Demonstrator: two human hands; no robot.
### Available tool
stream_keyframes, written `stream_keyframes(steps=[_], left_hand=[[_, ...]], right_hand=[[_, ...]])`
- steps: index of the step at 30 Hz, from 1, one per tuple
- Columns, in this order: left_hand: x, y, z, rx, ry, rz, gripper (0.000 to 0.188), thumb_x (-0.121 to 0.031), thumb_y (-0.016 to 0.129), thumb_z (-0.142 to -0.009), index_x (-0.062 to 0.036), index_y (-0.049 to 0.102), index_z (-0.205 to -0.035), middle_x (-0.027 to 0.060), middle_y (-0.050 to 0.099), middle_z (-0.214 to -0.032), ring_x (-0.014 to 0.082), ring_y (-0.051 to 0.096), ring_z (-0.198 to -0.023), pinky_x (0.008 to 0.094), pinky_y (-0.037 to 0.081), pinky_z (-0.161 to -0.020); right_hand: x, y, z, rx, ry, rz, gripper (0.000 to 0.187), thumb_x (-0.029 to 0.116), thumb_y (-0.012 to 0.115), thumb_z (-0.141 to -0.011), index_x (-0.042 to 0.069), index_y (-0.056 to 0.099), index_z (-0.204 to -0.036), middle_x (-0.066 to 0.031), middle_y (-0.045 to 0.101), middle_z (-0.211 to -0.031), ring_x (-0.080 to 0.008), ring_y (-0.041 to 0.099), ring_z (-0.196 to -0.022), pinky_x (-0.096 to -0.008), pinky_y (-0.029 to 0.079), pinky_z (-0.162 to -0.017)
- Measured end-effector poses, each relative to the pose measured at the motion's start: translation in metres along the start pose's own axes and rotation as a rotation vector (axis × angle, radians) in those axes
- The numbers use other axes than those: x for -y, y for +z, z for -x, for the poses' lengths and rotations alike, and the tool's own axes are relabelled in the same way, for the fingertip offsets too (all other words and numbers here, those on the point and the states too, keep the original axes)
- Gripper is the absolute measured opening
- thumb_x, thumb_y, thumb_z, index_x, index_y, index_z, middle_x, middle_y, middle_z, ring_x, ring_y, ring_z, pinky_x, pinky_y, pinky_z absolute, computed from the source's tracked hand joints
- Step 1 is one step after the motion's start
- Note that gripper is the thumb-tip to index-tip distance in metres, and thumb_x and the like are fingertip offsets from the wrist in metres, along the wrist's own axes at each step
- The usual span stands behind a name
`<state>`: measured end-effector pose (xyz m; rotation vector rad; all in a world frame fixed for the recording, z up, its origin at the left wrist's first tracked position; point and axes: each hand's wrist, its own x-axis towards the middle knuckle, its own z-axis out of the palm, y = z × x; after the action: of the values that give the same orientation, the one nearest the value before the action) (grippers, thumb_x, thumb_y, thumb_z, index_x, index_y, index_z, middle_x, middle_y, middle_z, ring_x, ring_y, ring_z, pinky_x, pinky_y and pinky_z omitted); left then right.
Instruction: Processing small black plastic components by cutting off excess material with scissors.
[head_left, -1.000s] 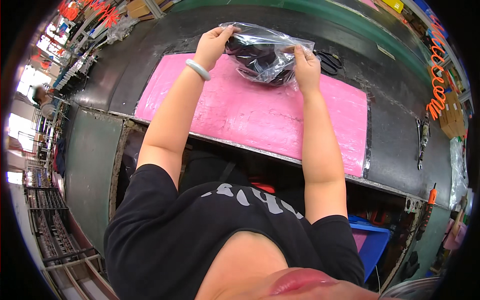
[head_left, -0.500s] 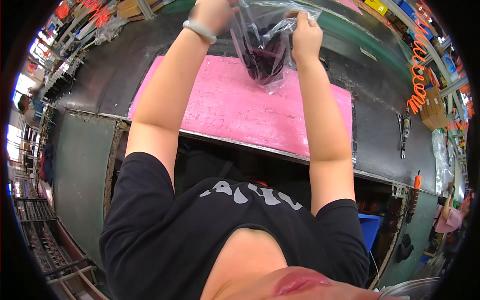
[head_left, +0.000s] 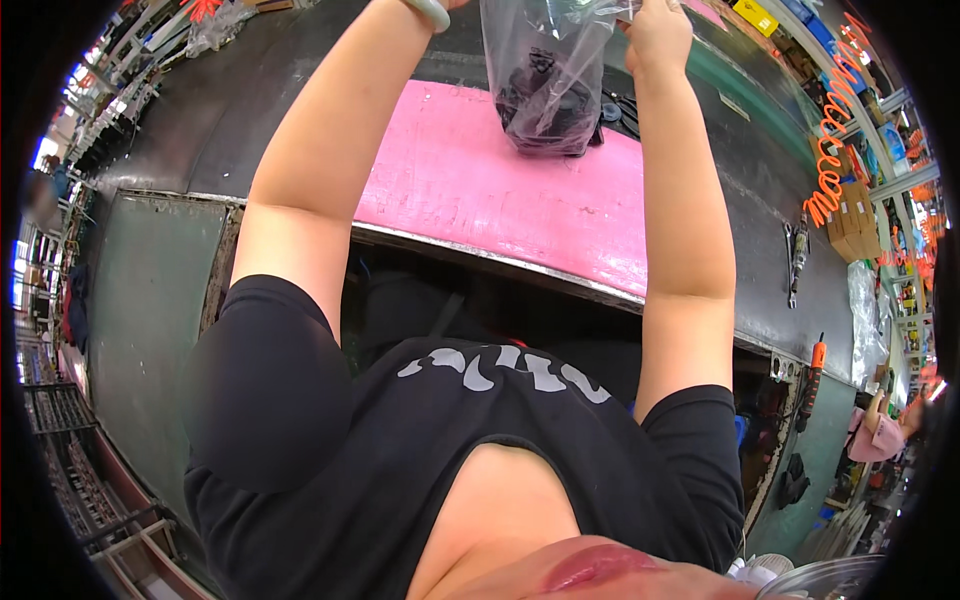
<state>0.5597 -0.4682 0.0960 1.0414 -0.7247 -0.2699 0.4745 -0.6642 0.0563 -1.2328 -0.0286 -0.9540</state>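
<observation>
A clear plastic bag (head_left: 505, 50) hangs over the far part of a pink mat (head_left: 500, 185), with dark items (head_left: 550, 105) bunched in its bottom. What those items are, I cannot make out through the film. My right hand (head_left: 662, 38) pinches the bag's upper right edge, fingers closed. My left arm reaches up past the top of the picture, with a pale bracelet (head_left: 430, 12) at the wrist. Almost all of my left hand is cut off there, so its fingers are hidden. Beside the bag, partly behind my right forearm, lies a dark-handled tool (head_left: 622, 112).
The mat lies on a dark workbench (head_left: 225, 150). Wrenches (head_left: 796, 262) and an orange-handled tool (head_left: 815, 370) are at the right. An orange coiled hose (head_left: 828, 150) hangs near cardboard boxes (head_left: 853, 225). A person in pink (head_left: 878, 435) is at the far right.
Both hands have moved farther up and apart, the left mostly out of the picture. The bag now hangs straighter and wider, with its dark contents settled at the bottom.
</observation>
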Motion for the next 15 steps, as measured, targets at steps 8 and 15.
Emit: stream_keyframes(steps=[8, 15], left_hand=[[0.086, 0.008, 0.039, -0.021, 0.271, -0.995, 0.039, -0.019, 0.063, -0.088, -0.0019, 0.058, -0.122, 0.0110, 0.066, -0.115, 0.0219, 0.062, -0.104, 0.0370, 0.048, -0.093], [0.006, -0.001, 0.029, -0.002, 0.676, -0.418, 0.039, -0.014, 0.042, -0.097, 0.0024, 0.056, -0.129, 0.0128, 0.058, -0.132, 0.0231, 0.049, -0.125, 0.0330, 0.034, -0.107]], right_hand=[[-0.017, 0.003, 0.047, 0.387, 0.153, -0.136, 0.030, 0.025, 0.053, -0.099, 0.000, 0.063, -0.114, -0.0081, 0.067, -0.104, -0.0176, 0.063, -0.094, -0.0303, 0.050, -0.084], [-0.061, -0.021, 0.104, 0.692, -0.369, 1.076, 0.083, 0.054, 0.079, -0.066, 0.014, 0.054, -0.134, -0.0159, 0.054, -0.134, -0.0328, 0.046, -0.130, -0.0421, 0.034, -0.109]])
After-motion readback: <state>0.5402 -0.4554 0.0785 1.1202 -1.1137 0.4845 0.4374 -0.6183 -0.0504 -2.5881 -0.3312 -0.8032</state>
